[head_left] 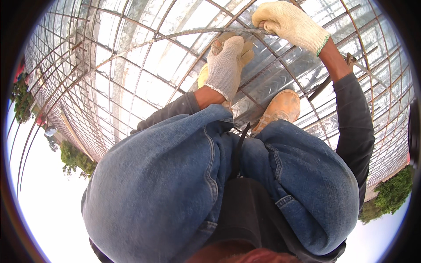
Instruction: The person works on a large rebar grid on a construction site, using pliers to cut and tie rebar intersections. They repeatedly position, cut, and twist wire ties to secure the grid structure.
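My left hand, in a white knit glove with a yellowish palm, is low over the steel mesh with its fingers curled. What it holds, if anything, is hidden. A long ribbed rebar runs just beyond that hand and slants down to the left. At the right end of the visible rebar, my right hand, in a cream glove with a green cuff edge, has its fingers closed round it. Crossing rusty bars of the rebar mesh lie under both hands.
Shiny corrugated metal sheeting lies beneath the mesh. My tan boot stands between bars, below my bent knees in blue jeans. A dark metal piece lies partly behind my right forearm. Trees show beyond the left edge.
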Tool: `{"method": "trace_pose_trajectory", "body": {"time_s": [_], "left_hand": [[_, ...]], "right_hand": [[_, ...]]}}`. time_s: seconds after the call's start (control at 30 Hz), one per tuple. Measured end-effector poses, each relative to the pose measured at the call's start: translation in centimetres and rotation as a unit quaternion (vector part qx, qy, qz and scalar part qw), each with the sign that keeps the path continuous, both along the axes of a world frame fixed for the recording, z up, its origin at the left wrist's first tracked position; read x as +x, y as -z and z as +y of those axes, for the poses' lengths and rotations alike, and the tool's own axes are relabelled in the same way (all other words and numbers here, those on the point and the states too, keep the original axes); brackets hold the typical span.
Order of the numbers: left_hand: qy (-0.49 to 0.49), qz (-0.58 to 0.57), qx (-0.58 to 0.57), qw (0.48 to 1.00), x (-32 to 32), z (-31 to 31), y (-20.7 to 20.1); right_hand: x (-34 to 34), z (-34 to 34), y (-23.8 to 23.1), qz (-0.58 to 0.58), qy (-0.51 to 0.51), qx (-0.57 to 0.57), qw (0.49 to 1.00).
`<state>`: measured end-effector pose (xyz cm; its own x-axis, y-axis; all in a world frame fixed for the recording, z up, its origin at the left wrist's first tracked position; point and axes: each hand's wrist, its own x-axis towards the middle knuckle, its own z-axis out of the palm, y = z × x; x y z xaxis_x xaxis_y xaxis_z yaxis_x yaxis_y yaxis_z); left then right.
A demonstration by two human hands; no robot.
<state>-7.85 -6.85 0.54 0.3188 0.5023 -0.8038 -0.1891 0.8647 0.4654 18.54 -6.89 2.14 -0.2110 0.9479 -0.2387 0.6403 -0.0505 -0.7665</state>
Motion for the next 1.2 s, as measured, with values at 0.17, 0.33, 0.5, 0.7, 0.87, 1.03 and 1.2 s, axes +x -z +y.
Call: {"method": "trace_pose_trajectory", "body": {"time_s": [0.17,0.33,0.5,0.7,0.87,1.03,1.2], "left_hand": [[0.005,-0.035,-0.035,0.999,0.4,1.0,0.0],[0.052,-0.015,-0.043,0.998,0.2,1.8,-0.5],[0.069,-0.046,-0.044,0.996,-0.1,2.3,-1.2],[0.075,-0.079,-0.057,0.992,-0.3,2.5,-0.8],[0.091,-0.047,-0.054,0.993,0.5,2.8,-2.1],[0.082,-0.064,-0.077,0.992,0.5,2.8,-1.9],[0.077,-0.054,-0.085,0.992,0.5,2.6,-1.0]], "right_hand": [[0.3,-0.1,-0.3,0.002,-0.007,-0.006,1.0],[-0.9,-1.1,1.0,-0.037,0.025,0.026,0.999],[-1.3,-1.8,0.8,-0.025,0.057,0.021,0.998],[-2.4,-2.8,4.2,-0.017,0.082,0.069,0.994],[-3.5,-2.8,2.6,-0.028,0.122,0.057,0.99],[-3.3,-3.0,2.1,0.011,0.141,0.001,0.99],[-3.3,-3.8,3.1,0.064,0.187,0.004,0.98]]}}
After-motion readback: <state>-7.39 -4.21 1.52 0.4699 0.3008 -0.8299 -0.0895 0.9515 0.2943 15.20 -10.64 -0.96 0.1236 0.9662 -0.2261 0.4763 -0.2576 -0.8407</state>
